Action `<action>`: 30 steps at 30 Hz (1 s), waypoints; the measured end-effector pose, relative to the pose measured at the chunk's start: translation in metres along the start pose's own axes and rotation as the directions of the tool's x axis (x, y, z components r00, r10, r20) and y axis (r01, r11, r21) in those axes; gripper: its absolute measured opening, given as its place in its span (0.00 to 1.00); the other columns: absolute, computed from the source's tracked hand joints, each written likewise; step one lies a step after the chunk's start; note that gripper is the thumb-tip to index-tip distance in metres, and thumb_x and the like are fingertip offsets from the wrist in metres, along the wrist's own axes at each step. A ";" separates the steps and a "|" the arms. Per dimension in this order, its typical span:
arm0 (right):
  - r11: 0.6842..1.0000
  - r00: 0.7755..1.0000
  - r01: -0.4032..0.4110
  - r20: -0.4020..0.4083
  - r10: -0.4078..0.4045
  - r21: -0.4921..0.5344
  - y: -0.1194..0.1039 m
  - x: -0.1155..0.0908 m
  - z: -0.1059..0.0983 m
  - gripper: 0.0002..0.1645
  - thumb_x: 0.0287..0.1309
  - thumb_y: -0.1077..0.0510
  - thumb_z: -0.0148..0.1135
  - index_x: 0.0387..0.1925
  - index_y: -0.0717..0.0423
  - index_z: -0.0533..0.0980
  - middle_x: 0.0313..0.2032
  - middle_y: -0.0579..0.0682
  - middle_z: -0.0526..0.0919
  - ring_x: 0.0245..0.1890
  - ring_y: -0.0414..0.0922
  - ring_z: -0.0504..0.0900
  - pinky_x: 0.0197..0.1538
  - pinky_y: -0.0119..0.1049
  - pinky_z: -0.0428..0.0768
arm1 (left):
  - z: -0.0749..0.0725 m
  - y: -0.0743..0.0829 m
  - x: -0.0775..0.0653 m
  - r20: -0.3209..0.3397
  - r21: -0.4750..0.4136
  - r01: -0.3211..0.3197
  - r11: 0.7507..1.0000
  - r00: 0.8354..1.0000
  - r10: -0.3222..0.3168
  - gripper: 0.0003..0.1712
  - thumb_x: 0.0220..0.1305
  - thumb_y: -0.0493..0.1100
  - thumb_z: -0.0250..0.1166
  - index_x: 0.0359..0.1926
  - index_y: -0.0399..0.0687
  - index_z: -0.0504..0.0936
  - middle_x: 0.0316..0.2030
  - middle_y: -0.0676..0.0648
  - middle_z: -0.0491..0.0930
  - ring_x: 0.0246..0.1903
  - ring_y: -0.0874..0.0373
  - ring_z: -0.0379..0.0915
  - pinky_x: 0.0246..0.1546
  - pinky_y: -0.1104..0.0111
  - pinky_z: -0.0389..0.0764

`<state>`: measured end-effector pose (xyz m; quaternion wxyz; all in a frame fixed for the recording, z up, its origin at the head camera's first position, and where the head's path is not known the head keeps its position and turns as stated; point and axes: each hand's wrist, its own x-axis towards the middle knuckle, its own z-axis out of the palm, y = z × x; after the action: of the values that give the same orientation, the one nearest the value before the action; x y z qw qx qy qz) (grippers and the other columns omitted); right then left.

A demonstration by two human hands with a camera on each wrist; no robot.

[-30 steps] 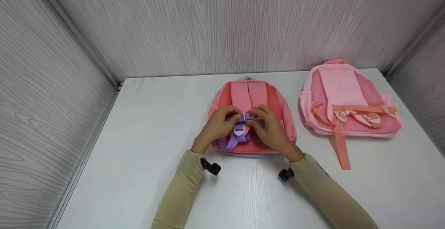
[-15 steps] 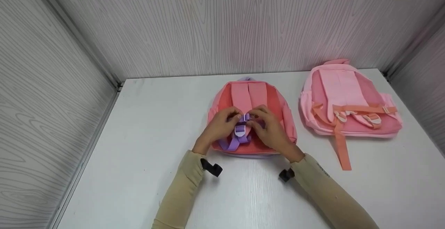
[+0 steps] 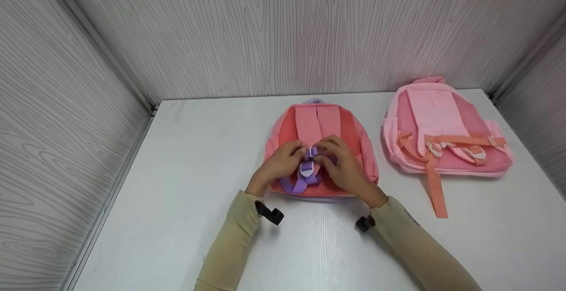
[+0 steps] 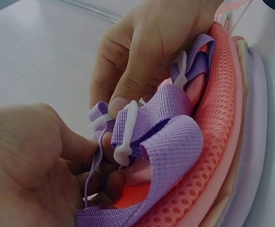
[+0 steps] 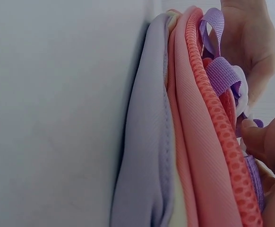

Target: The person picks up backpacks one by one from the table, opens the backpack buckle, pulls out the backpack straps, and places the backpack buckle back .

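Observation:
A coral-pink backpack (image 3: 356,138) lies on the table with its shoulder-strap side up. My left hand (image 3: 279,162) pinches a thin purple webbing strap (image 4: 95,165) between thumb and fingers. From the other side, my right hand (image 3: 344,165) grips the same strap beside a small white buckle (image 3: 312,151), which sits between both sets of fingertips. Just below it hangs a second white strap adjuster (image 4: 126,135) threaded with a wide purple loop (image 4: 175,146). Another white adjuster (image 4: 181,70) shows under the right wrist. The right fingertips are partly hidden behind the webbing.
A lighter pink backpack (image 3: 435,114) lies at the right back of the white table (image 3: 199,149), its orange strap (image 3: 435,193) trailing toward the front. Grey wood-grain panels (image 3: 283,34) stand behind and at both sides.
Both hands keep their hold around the small white buckle. The lower white adjuster and purple webbing have shifted very slightly to the right; the pink backpack stays put.

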<state>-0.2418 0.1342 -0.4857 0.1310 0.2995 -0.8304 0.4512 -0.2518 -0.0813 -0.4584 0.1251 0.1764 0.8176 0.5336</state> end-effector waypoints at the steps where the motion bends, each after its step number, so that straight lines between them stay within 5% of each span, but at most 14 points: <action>1: 1.000 1.000 0.005 0.003 -0.005 -0.005 0.000 0.000 0.000 0.14 0.71 0.66 0.67 0.56 0.59 0.84 0.52 0.54 0.82 0.53 0.49 0.82 0.58 0.42 0.83 | 0.001 0.000 0.000 -0.005 0.005 0.006 1.000 1.000 -0.006 0.12 0.85 0.40 0.51 0.48 0.39 0.80 0.37 0.48 0.75 0.27 0.58 0.73 0.28 0.71 0.73; 12: 1.000 1.000 -0.018 -0.008 0.018 0.003 -0.001 -0.001 -0.001 0.13 0.72 0.64 0.67 0.55 0.59 0.84 0.51 0.55 0.81 0.53 0.49 0.81 0.60 0.44 0.82 | 0.004 0.003 0.001 -0.083 0.113 -0.008 0.994 0.996 0.017 0.12 0.82 0.42 0.58 0.54 0.42 0.84 0.47 0.44 0.85 0.46 0.56 0.80 0.53 0.60 0.81; 21: 1.000 1.000 -0.008 -0.016 0.008 0.015 0.001 0.000 -0.001 0.13 0.72 0.63 0.66 0.55 0.60 0.84 0.50 0.55 0.81 0.51 0.49 0.83 0.58 0.46 0.84 | -0.009 0.003 -0.005 -0.071 0.199 -0.024 0.980 0.997 0.039 0.10 0.81 0.43 0.60 0.54 0.47 0.85 0.48 0.47 0.85 0.46 0.56 0.78 0.51 0.59 0.80; 30: 0.999 0.999 0.025 -0.036 -0.024 0.024 0.001 0.001 -0.001 0.13 0.70 0.65 0.68 0.54 0.62 0.84 0.49 0.56 0.81 0.51 0.50 0.84 0.58 0.47 0.86 | -0.010 0.003 -0.002 -0.070 0.184 -0.037 0.982 0.996 0.050 0.10 0.81 0.40 0.60 0.53 0.45 0.85 0.48 0.47 0.85 0.47 0.56 0.78 0.56 0.58 0.80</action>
<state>-0.2432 0.1347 -0.4854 0.1476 0.3033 -0.8187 0.4647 -0.2531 -0.0892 -0.4518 0.0664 0.1849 0.8631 0.4653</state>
